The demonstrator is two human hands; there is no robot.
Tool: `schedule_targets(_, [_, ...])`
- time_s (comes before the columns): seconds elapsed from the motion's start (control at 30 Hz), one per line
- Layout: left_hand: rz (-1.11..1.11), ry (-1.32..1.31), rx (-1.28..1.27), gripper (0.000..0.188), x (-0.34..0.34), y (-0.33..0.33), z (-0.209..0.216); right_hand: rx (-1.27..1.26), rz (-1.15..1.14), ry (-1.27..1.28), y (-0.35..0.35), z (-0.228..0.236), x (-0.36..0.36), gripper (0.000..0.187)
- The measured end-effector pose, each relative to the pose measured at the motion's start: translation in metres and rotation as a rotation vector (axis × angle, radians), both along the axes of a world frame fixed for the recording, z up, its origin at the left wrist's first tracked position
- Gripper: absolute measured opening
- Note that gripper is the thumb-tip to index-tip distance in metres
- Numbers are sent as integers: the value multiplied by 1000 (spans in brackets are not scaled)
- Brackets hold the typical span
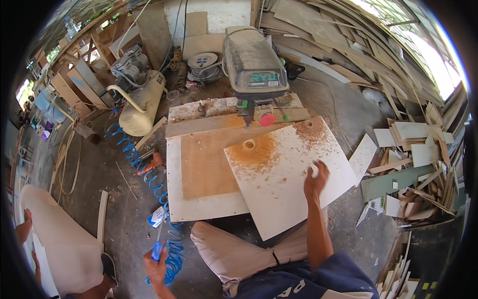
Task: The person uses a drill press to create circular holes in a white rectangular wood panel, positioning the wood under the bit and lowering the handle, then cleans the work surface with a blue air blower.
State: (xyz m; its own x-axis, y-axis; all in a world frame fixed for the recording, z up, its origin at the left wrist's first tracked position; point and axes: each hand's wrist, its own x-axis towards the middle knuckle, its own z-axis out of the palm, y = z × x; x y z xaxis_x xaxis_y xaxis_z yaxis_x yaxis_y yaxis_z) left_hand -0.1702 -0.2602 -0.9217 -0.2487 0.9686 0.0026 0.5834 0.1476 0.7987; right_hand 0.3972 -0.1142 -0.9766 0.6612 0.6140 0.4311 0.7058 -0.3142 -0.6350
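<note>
In my left hand (155, 268) is a blue air blow gun (158, 250) with a thin metal nozzle, held low beside my knee. My fingers are wrapped round its body, and a coiled blue air hose (172, 261) lies next to it. Over the white board (279, 199) is my right hand (317, 180), its thumb and fingers apart and nothing gripped; whether it touches the surface I cannot tell. The board lies tilted across the drill press table, with two round holes ringed by orange-brown sawdust (254, 155). Above its far edge stands a dusty drill press (256, 65).
A red power drill (152, 164) and a blue-white box (157, 217) lie left of the table. Further back stand a cream air compressor (144, 102) and a cable reel (202, 61). Board offcuts (413, 159) pile up at right. Another person's leg (64, 239) shows at left.
</note>
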Motion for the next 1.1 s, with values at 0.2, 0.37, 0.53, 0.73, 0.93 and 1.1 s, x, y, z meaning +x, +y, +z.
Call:
schedule_targets(0.2, [-246, 219, -84, 30, 43, 67, 2, -54, -716, 453, -97, -57, 77, 47])
schedule_targets(0.37, [-326, 243, -158, 29, 66, 121, -6, 384, -355, 1250, -102, -65, 101, 51])
schedule_targets(0.53, [-360, 214, -159, 33, 87, 160, -14, 364, -393, 1158, -92, -71, 103, 51])
schedule_targets(0.73, [-428, 251, -298, 38, 106, 173, 10, 580, -406, 1186, -109, -69, 116, 51])
schedule_targets(0.93, [-533, 411, -337, 44, 127, 182, 11, 550, -493, 1223, -118, -68, 132, 52])
schedule_targets(1.1, [-545, 461, -369, 48, 140, 184, 0, 533, -546, 1257, -123, -79, 139, 51])
